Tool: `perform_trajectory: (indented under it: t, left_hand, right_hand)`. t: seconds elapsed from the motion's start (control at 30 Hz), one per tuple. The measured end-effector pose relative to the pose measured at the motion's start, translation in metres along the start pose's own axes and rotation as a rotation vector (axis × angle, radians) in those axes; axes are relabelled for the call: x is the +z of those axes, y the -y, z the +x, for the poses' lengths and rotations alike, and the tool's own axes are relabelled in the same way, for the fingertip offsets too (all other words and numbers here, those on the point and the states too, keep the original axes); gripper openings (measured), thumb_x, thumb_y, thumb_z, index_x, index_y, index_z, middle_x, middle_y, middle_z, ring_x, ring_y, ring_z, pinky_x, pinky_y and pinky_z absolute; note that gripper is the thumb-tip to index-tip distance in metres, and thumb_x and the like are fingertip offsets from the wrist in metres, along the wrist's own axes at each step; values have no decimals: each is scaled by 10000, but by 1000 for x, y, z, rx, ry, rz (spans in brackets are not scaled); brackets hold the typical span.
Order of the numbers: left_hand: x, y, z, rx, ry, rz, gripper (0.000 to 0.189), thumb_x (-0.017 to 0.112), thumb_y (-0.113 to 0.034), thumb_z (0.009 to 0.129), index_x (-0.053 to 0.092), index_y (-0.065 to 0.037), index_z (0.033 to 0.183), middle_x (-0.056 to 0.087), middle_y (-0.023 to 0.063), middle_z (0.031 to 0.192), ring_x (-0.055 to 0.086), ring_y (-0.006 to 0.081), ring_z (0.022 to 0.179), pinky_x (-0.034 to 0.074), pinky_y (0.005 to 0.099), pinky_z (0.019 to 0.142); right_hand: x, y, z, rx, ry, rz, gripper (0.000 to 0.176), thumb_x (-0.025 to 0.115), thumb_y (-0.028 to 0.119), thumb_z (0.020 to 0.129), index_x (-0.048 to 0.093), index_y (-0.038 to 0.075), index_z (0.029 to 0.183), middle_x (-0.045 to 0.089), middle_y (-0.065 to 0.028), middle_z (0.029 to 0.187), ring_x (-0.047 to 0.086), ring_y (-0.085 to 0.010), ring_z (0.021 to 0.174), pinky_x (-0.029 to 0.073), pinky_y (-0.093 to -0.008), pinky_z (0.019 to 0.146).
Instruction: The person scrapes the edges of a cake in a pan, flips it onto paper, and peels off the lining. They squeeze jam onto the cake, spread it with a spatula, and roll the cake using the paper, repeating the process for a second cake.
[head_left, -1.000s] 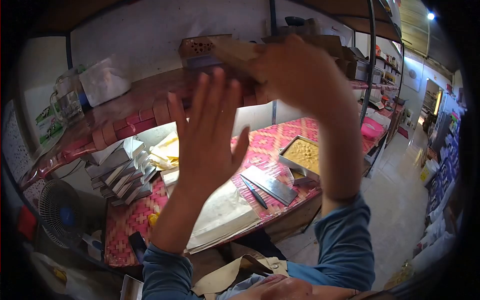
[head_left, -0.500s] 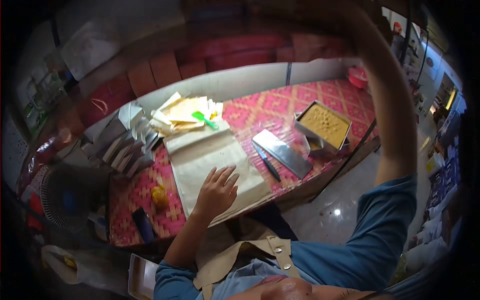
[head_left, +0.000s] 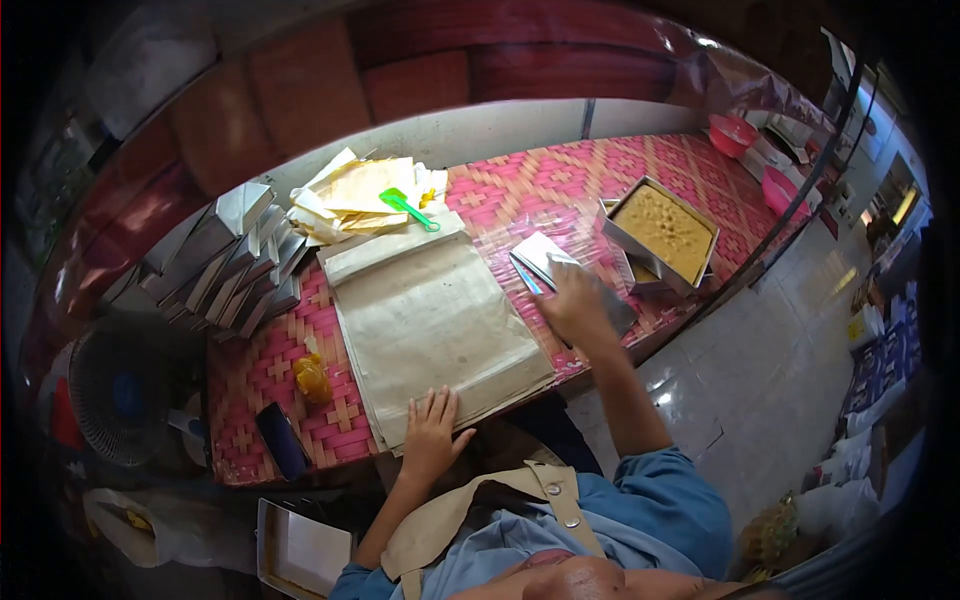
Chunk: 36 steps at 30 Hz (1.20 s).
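A stack of pale paper sheets [head_left: 430, 320] lies on the table in front of me. My left hand [head_left: 432, 435] rests flat on its near edge, fingers stretched out. To the right, my right hand [head_left: 578, 305] is down over a long silver metal plate [head_left: 542, 252] and a knife [head_left: 524, 274] beside it. Its fingers are bent onto the plate and its thumb is near the blade; the hand hides the knife's handle, so what it grips cannot be made out. Right of that stands a square tin [head_left: 662, 232] filled with light brown batter or cake, on top of another tin.
Folded metal tins [head_left: 235, 265] are stacked at the left. A green spatula [head_left: 408, 208] lies on crumpled paper [head_left: 350, 195]. A phone [head_left: 282, 440] and a yellow bundle [head_left: 312, 378] are on the near left. A fan [head_left: 120, 395] stands beyond the table; red bowls [head_left: 732, 135] sit far right.
My right hand has come down from a raised position to the metal plate and knife. My left hand has moved back towards me and now lies on the paper's near edge.
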<state>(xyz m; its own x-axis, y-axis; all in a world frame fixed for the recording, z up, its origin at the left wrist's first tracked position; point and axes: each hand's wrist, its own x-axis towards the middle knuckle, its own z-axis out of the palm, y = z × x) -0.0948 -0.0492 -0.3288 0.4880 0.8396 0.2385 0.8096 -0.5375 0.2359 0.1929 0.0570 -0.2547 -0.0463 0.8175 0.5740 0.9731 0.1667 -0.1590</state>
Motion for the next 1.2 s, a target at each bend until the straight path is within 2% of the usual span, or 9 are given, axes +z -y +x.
perform_trajectory:
  t: [0.07, 0.2, 0.33, 0.53, 0.73, 0.93, 1.0, 1.1, 1.2]
  left_hand:
    - [1, 2, -3, 12, 8, -6, 616, 604, -398, 818, 456, -46, 1302, 431, 145, 1357, 384, 331, 1264, 234, 524, 1063]
    - [6, 9, -6, 17, -12, -60, 534, 611, -331, 825, 492, -89, 1287, 451, 123, 1348, 389, 324, 1264, 232, 523, 1066]
    - [4, 10, -5, 31, -13, -79, 465, 624, -275, 819, 539, -119, 1248, 474, 114, 1335, 414, 334, 1248, 256, 521, 1057]
    - [3, 7, -7, 36, -14, -95, 414, 635, -225, 816, 570, -107, 1207, 503, 106, 1308, 442, 323, 1229, 282, 507, 1048]
    - [-12, 2, -5, -81, -115, -358, 422, 649, -276, 811, 578, -48, 1158, 517, 157, 1274, 460, 342, 1200, 322, 476, 1028]
    - [-36, 22, 0, -314, -186, -586, 417, 552, -240, 900, 491, -7, 1239, 479, 177, 1311, 443, 332, 1227, 320, 390, 1042]
    - [-21, 35, 3, -385, -312, -1075, 421, 480, -218, 948, 434, 25, 1289, 449, 171, 1340, 421, 270, 1256, 296, 351, 1056]
    - [-31, 38, 14, -422, -370, -1278, 424, 401, -181, 979, 367, 46, 1336, 406, 164, 1366, 372, 220, 1284, 253, 318, 1074]
    - [-29, 43, 15, -457, -480, -1388, 421, 387, -157, 979, 353, 45, 1347, 395, 163, 1368, 366, 208, 1278, 252, 307, 1067]
  right_hand:
    - [32, 1, -26, 287, 315, 61, 568, 650, 364, 784, 480, 13, 1197, 523, -182, 1052, 516, -360, 1011, 418, -447, 859]
    - [51, -28, -45, 301, 267, 252, 491, 648, 293, 788, 484, 12, 1157, 526, -177, 1006, 509, -364, 1017, 414, -447, 852]
    - [-16, -77, -4, 68, -431, 47, 318, 617, 155, 789, 502, 0, 1042, 541, -204, 996, 550, -417, 926, 450, -495, 774]
    - [-74, -231, -21, 1046, -93, -210, 512, 644, 419, 772, 620, -60, 952, 623, -277, 940, 600, -408, 921, 472, -460, 771]
    - [-35, -270, -40, 860, -237, -71, 350, 587, 282, 741, 622, -29, 897, 619, -267, 856, 598, -415, 865, 454, -471, 738]
    - [-54, -134, -34, 740, -159, 99, 307, 604, 221, 774, 605, -65, 886, 622, -266, 806, 617, -402, 789, 461, -443, 693]
    - [-55, -82, -32, 632, -101, 314, 279, 609, 187, 782, 602, -67, 896, 625, -263, 806, 628, -386, 789, 466, -416, 684]
    - [-32, -22, -32, 465, 11, 675, 269, 609, 160, 796, 604, -43, 974, 627, -117, 719, 541, -114, 655, 458, -325, 597]
    - [-12, 19, -38, 392, 179, 760, 220, 600, 169, 816, 575, -40, 882, 564, -77, 617, 505, -141, 558, 432, -322, 541]
